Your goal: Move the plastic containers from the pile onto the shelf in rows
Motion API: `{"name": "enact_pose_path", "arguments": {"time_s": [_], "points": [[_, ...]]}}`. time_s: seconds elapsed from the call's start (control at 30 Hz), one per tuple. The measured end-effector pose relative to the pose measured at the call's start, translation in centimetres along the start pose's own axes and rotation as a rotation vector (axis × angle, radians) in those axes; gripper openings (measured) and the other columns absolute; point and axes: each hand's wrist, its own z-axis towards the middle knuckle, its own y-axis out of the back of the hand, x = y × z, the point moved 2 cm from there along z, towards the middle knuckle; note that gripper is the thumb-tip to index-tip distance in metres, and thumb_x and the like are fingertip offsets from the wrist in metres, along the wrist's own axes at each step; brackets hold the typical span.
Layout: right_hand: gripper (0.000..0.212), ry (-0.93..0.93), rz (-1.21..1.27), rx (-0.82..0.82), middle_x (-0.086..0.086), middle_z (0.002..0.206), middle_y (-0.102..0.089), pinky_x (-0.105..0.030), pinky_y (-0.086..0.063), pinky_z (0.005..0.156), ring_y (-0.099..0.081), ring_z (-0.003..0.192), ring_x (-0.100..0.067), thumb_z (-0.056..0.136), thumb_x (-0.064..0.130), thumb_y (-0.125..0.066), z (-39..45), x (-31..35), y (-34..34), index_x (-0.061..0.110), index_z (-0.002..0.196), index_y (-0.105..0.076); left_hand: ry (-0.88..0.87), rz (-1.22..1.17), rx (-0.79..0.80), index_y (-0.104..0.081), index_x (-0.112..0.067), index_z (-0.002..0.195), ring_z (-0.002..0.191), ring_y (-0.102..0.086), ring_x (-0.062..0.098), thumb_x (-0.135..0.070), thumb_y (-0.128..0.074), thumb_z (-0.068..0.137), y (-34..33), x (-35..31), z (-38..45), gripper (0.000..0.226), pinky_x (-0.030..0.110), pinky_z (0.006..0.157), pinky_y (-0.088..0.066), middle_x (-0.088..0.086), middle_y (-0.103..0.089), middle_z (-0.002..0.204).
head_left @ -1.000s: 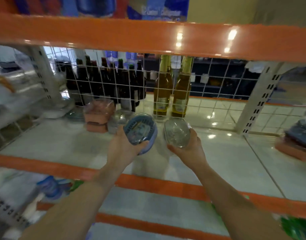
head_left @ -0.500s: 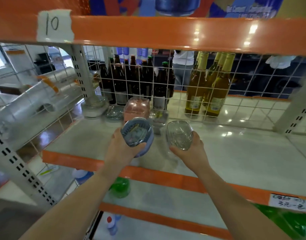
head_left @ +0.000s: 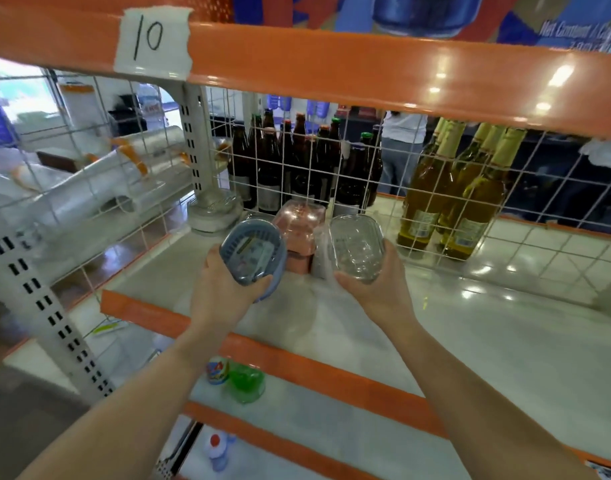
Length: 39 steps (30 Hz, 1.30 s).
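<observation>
Blue container (head_left: pixel 252 251) in left hand (head_left: pixel 224 292), clear container (head_left: pixel 356 248) in right hand (head_left: pixel 378 294).

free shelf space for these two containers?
Bare shelf runs right of the pink stack, between the wire mesh and the orange front edge. Crowded at the back-left corner: pink stack and clear containers by the post.

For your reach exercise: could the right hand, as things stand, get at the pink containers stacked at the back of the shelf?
Probably not yet. The right hand already grips a clear container, so its fingers are full, though the pink containers sit just beyond, unblocked.
</observation>
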Motion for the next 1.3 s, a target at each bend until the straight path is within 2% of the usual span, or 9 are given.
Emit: {"name": "enact_pose_path", "arguments": {"time_s": [0.17, 0.27, 0.33, 0.47, 0.6, 0.8, 0.93, 1.1, 1.3], "points": [[0.083, 0.097, 0.056, -0.029, 0.011, 0.116, -0.049, -0.024, -0.045, 0.084, -0.052, 0.108, -0.01, 0.063, 0.033, -0.083, 1.3, 1.1, -1.0, 0.021, 0.133, -0.041, -0.04, 0.048, -0.059, -0.041, -0.013, 0.131, 0.113, -0.053, 0.025, -0.047, -0.084, 0.054, 0.9, 0.1, 0.5, 0.094, 0.045, 0.092, -0.049, 0.007, -0.052, 0.124], [0.09, 0.102, 0.068, -0.014, 0.008, 0.122, -0.051, -0.032, -0.049, 0.091, -0.053, 0.112, -0.012, 0.058, 0.044, -0.081, 1.9, 1.7, -2.4, 0.021, 0.134, -0.04, -0.065, 0.103, -0.096, -0.042, -0.009, 0.133, 0.115, -0.051, 0.025, -0.031, -0.087, 0.061, 1.4, 0.6, 1.3, 0.088, 0.038, 0.09, -0.045, 0.009, -0.05, 0.126], [0.095, 0.11, 0.074, -0.012, 0.006, 0.127, -0.051, -0.038, -0.049, 0.096, -0.052, 0.116, -0.014, 0.054, 0.055, -0.075, 2.4, 2.2, -3.4, 0.023, 0.136, -0.039, -0.077, 0.126, -0.068, -0.04, -0.01, 0.135, 0.116, -0.05, 0.024, -0.034, -0.087, 0.061, 1.8, 0.9, 2.1, 0.091, 0.037, 0.089, -0.044, 0.008, -0.049, 0.127], [0.087, 0.089, 0.07, -0.02, 0.007, 0.126, -0.051, -0.039, -0.047, 0.097, -0.051, 0.115, -0.012, 0.057, 0.046, -0.078, 3.4, 2.9, -5.1, 0.026, 0.133, -0.039, -0.064, 0.174, -0.027, -0.038, -0.011, 0.134, 0.116, -0.049, 0.025, -0.041, -0.085, 0.061, 2.6, 1.7, 4.4, 0.092, 0.041, 0.09, -0.047, 0.006, -0.048, 0.127], [0.098, 0.046, 0.035, -0.05, 0.004, 0.129, -0.049, -0.041, -0.048, 0.096, -0.05, 0.117, -0.015, 0.054, 0.053, -0.075, 4.4, 3.6, -6.3, 0.027, 0.139, -0.034, -0.092, 0.143, -0.004, -0.039, -0.018, 0.131, 0.115, -0.051, 0.023, -0.06, -0.078, 0.052, 3.3, 2.0, 7.0, 0.098, 0.048, 0.089, -0.05, 0.001, -0.05, 0.125], [0.079, 0.038, 0.011, -0.134, 0.006, 0.12, -0.054, -0.033, -0.047, 0.092, -0.053, 0.111, -0.013, 0.064, 0.031, -0.082, 5.2, 4.1, -7.4, 0.025, 0.131, -0.041, -0.115, 0.216, 0.011, -0.04, -0.012, 0.135, 0.113, -0.053, 0.026, -0.052, -0.079, 0.063, 3.3, 2.0, 10.1, 0.09, 0.041, 0.085, -0.051, 0.007, -0.051, 0.128], [0.065, 0.044, 0.049, -0.174, 0.023, 0.103, -0.055, -0.012, -0.044, 0.078, -0.056, 0.094, 0.011, 0.065, 0.02, -0.082, 5.1, 4.4, -8.1, 0.031, 0.117, -0.044, -0.099, 0.146, 0.023, -0.039, -0.014, 0.136, 0.113, -0.054, 0.026, -0.049, -0.075, 0.069, 3.9, 2.9, 11.2, 0.084, 0.04, 0.087, -0.05, 0.006, -0.053, 0.127], [0.094, 0.008, 0.03, -0.19, 0.006, 0.125, -0.054, -0.038, -0.049, 0.096, -0.053, 0.115, -0.014, 0.054, 0.055, -0.075, 4.2, 4.2, -9.2, 0.025, 0.135, -0.039, -0.205, 0.117, 0.033, -0.038, -0.028, 0.139, 0.114, -0.054, 0.026, -0.068, -0.048, 0.061, 5.0, 3.3, 11.9, 0.088, 0.046, 0.088, -0.05, 0.003, -0.053, 0.13], [0.093, -0.021, 0.026, -0.227, 0.003, 0.125, -0.054, -0.041, -0.05, 0.094, -0.055, 0.113, -0.015, 0.054, 0.053, -0.076, 3.3, 4.4, -9.4, 0.024, 0.135, -0.04, -0.256, 0.12, 0.076, -0.04, -0.03, 0.139, 0.113, -0.053, 0.027, -0.066, -0.048, 0.062, 5.5, 3.0, 11.6, 0.085, 0.036, 0.085, -0.047, 0.008, -0.051, 0.131]]}}
